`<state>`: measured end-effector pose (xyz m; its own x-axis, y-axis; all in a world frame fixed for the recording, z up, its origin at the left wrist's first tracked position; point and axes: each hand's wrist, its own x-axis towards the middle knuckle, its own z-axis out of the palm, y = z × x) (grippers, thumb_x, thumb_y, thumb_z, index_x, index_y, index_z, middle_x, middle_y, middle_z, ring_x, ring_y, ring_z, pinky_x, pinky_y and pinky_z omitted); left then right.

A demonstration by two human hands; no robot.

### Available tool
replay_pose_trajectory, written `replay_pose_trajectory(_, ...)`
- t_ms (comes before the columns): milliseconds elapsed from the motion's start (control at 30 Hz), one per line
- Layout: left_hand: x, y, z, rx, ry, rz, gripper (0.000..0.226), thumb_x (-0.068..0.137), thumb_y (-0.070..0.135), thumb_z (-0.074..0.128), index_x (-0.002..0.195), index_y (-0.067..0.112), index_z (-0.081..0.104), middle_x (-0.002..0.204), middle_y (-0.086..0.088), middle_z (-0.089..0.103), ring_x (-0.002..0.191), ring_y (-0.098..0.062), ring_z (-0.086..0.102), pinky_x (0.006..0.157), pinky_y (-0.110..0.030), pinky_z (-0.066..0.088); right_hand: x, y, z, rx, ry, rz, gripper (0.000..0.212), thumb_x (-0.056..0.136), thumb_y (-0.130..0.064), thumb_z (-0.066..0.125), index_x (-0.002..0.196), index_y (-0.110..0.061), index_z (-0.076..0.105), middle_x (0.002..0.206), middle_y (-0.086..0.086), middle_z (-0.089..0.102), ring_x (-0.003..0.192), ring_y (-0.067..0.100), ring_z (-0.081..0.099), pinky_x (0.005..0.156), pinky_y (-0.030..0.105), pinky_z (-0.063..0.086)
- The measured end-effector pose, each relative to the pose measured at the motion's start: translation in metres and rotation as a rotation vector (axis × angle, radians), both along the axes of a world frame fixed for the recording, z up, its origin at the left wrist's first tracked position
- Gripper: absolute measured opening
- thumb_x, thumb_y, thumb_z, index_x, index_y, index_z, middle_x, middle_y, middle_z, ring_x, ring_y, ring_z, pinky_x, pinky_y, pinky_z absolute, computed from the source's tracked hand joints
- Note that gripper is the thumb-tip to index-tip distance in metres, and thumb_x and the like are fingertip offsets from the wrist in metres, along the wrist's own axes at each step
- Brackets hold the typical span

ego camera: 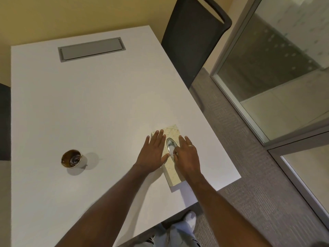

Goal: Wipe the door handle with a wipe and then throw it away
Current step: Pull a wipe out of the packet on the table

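A pale patterned tissue box point(172, 131) lies on the white table point(89, 104) near its right edge. An oval slot point(170, 146) in the box's top shows a white wipe inside. My left hand point(154, 154) rests flat on the box's left side, fingers spread. My right hand point(187, 155) lies on the box's right side, with thumb and forefinger at the slot's edge; whether they pinch the wipe I cannot tell. No door handle is in view.
A paper cup point(72, 159) with brown residue stands on the table's left. A grey cable hatch point(91, 49) sits at the far end. A black chair point(192, 38) stands at the table's right; glass partitions point(276, 68) line the carpeted floor.
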<state>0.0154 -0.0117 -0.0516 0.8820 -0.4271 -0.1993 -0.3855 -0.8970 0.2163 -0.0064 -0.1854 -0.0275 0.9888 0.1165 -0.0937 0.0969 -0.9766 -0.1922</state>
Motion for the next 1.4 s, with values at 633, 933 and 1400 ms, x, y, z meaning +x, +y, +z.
replay_pose_trajectory(633, 0.000, -0.001, 0.001, -0.051, 0.016, 0.029, 0.080, 0.103, 0.054, 0.041, 0.162, 0.006, 0.017, 0.173, -0.010, 0.004, 0.161, -0.028, 0.004, 0.092, -0.042, 0.056, -0.025, -0.002, 0.026, 0.624, -0.242, -0.238, 0.007, 0.089, -0.017, 0.070, 0.094, -0.018, 0.065, 0.133, -0.002, 0.062, 0.123, 0.012, 0.051, 0.091, 0.027, 0.051)
replay_pose_trajectory(933, 0.001, -0.002, 0.006, 0.032, 0.033, 0.007, 0.081, 0.102, 0.051, 0.041, 0.163, 0.007, 0.011, 0.173, -0.012, -0.002, 0.161, -0.028, -0.001, 0.106, -0.045, 0.048, -0.023, 0.006, 0.059, 0.749, -0.315, -0.275, 0.003, 0.085, -0.020, 0.068, 0.087, -0.017, 0.068, 0.113, -0.004, 0.068, 0.109, 0.011, 0.056, 0.086, 0.014, 0.043)
replay_pose_trajectory(1400, 0.002, -0.003, 0.016, 0.071, 0.069, 0.023, 0.083, 0.103, 0.057, 0.039, 0.164, 0.010, 0.008, 0.174, -0.009, -0.005, 0.162, -0.026, -0.002, 0.121, -0.052, 0.031, -0.023, 0.003, 0.090, 0.783, -0.389, -0.256, 0.012, 0.086, -0.010, 0.070, 0.085, -0.021, 0.065, 0.090, -0.011, 0.068, 0.094, 0.012, 0.060, 0.082, 0.037, 0.052)
